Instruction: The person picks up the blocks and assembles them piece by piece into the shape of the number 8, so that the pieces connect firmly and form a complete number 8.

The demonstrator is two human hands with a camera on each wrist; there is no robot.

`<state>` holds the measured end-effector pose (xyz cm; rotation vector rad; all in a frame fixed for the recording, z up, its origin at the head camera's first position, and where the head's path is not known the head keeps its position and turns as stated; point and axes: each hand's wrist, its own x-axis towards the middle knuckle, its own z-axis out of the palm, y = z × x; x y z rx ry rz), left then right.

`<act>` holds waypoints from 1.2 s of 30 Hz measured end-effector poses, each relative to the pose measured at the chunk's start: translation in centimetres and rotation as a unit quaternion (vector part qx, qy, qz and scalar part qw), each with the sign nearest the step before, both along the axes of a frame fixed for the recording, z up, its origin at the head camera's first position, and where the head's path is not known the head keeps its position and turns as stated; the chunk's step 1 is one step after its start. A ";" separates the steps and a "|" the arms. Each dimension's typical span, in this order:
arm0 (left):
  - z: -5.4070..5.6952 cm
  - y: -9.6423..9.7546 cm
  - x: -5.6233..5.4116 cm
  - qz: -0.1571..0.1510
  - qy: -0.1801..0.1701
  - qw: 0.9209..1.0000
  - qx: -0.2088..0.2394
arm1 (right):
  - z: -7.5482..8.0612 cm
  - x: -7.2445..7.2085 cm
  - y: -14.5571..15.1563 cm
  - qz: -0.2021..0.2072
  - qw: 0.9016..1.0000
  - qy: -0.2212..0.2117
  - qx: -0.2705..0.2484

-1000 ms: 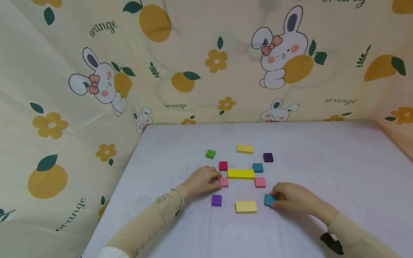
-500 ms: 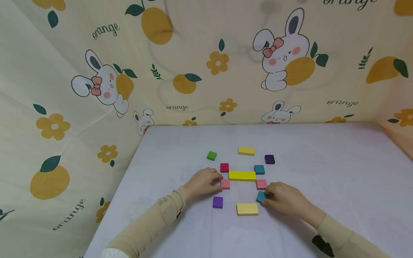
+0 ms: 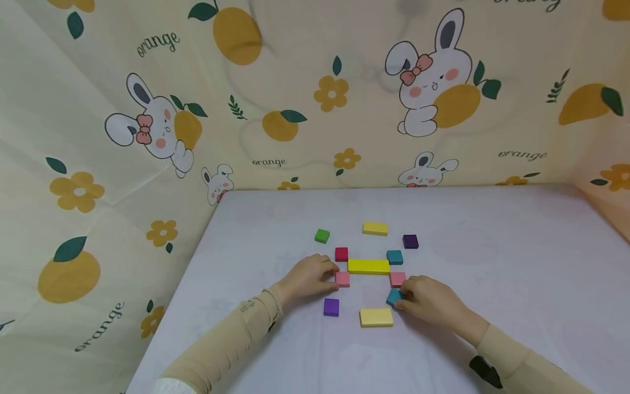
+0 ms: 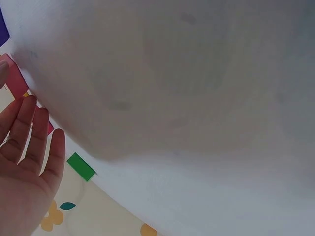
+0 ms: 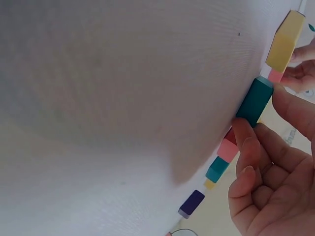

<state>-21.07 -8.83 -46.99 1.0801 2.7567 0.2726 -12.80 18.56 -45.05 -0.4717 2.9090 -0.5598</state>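
Note:
In the head view my right hand pinches a teal block between thumb and fingertips. This block lies turned at an angle, close to the near edge of the right pink block. The right wrist view shows the same teal block between the thumb and a fingertip. My left hand holds the left pink block, thumb at its near side and index fingertip at its far side. Between the pink blocks, slightly farther back, is a long yellow block. A red block and another teal block flank its far corners.
Farther back lie a green block, a pale yellow block and a dark purple block. Nearer are a purple block and a second pale yellow block. A patterned curtain hangs behind the white table.
My right hand has slid the teal block left and slightly away from me, up to the right pink block; the block has turned. My left hand stays at the left pink block.

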 end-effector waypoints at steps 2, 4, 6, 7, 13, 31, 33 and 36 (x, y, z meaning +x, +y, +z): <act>0.0 0.0 0.0 0.001 0.000 1.000 -0.001 | 0.0 0.0 0.0 -0.003 1.000 -0.006 -0.004; 0.1 0.1 0.0 0.003 -0.003 1.000 -0.002 | 0.0 0.0 -0.1 -0.006 1.000 -0.012 -0.005; 0.1 0.1 0.0 0.004 -0.007 1.000 -0.004 | 0.0 0.0 -0.1 -0.008 1.000 -0.015 -0.004; 0.2 0.1 0.0 0.004 -0.008 1.000 -0.004 | 0.1 0.0 -0.1 -0.009 1.000 -0.016 -0.003; 0.5 -0.3 0.2 -0.004 -0.022 1.000 0.021 | 0.1 0.1 -0.3 -0.017 1.000 -0.019 -0.007; 1.2 -2.6 3.1 -0.031 -0.064 0.996 0.055 | 0.5 0.3 -0.7 -0.022 0.999 -0.018 0.021; 1.0 -2.9 3.3 -0.027 -0.072 0.996 0.052 | 0.5 0.3 -0.7 -0.023 0.999 -0.020 0.020; 0.6 -3.2 3.5 -0.033 -0.072 0.996 0.050 | 0.5 0.3 -0.7 -0.023 0.999 -0.022 0.020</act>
